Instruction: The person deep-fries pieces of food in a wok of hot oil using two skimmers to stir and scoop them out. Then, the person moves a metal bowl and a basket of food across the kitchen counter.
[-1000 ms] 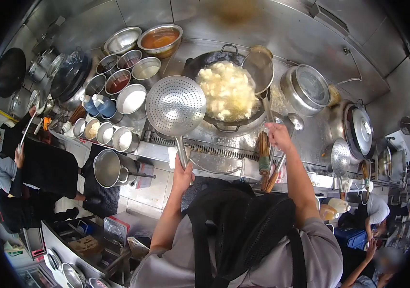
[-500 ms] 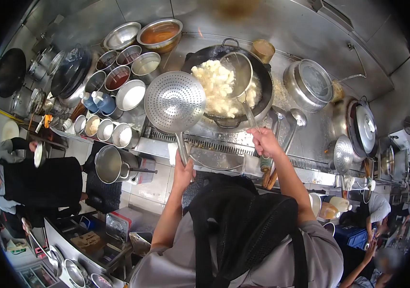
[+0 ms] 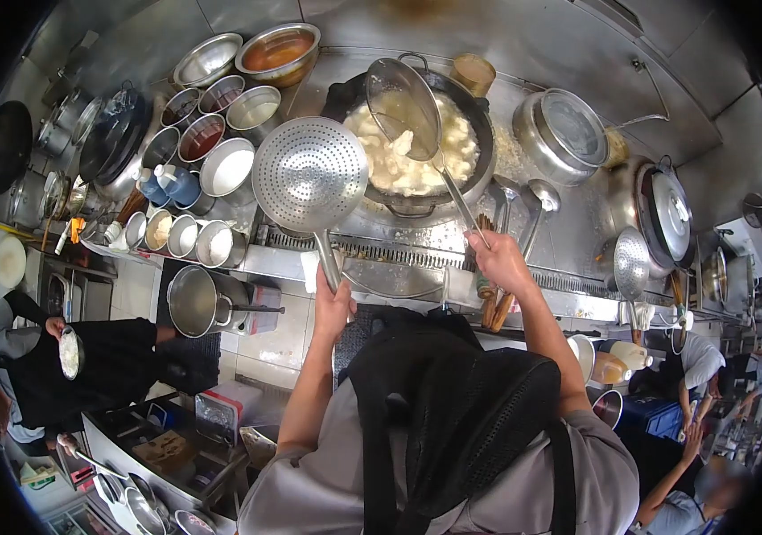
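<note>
My left hand (image 3: 334, 308) is closed round the handle of a round perforated skimmer (image 3: 310, 171), which hangs left of the wok, its pan overlapping the wok's edge in view. In my right hand (image 3: 498, 265) is the handle of a wire-mesh strainer (image 3: 407, 102), tilted over the black wok (image 3: 486, 143). Pale, lumpy food pieces (image 3: 399, 174) fill much of the wok, in what looks like bubbling oil. One or two pieces show at the strainer's lower rim; whether they lie in it or beyond it I cannot tell.
Steel bowls and pots of sauces and powders (image 3: 227, 167) line the stove's left. Ladles (image 3: 541, 198) lie right of the wok, near a lidded pot (image 3: 568, 134). A saucepan (image 3: 193, 301) stands below left. A co-worker (image 3: 78, 357) holds a dish at left; other people are at lower right.
The strainer has lifted from among the food and tilted up to the left. The pieces now lie more spread out in the wok. The whole view has shifted slightly; the skimmer is still held.
</note>
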{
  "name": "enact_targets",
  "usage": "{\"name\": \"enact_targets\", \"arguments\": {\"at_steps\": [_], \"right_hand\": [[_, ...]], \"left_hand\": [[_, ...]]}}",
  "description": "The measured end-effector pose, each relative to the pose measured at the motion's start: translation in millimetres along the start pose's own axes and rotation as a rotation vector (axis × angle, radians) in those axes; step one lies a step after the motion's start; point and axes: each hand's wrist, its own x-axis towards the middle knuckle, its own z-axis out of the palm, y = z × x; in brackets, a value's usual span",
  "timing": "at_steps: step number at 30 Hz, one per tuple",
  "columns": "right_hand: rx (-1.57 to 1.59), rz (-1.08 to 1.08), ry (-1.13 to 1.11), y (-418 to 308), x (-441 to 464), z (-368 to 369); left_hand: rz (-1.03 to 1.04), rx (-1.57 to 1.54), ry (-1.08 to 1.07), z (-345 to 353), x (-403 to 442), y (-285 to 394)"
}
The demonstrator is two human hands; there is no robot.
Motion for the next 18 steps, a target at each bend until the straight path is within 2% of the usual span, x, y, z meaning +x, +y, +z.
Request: {"name": "enact_targets", "arguments": {"at_steps": [9, 13, 16, 18], "right_hand": [[0.110, 0.105, -0.122, -15, -37, 4], [0.039, 0.103, -0.136, 6, -31, 20], [-0.179, -0.154, 0.048, 22, -30, 26], [-0.247, -0.252, 0.091, 35, -26, 27]], "left_hand": [[0.003, -0.044, -0.012, 0, 2, -5], [0.009, -0.046, -0.016, 1, 2, -5], [0.018, -0.051, -0.014, -1, 3, -6], [0.015, -0.059, -0.025, -3, 6, -12]]}}
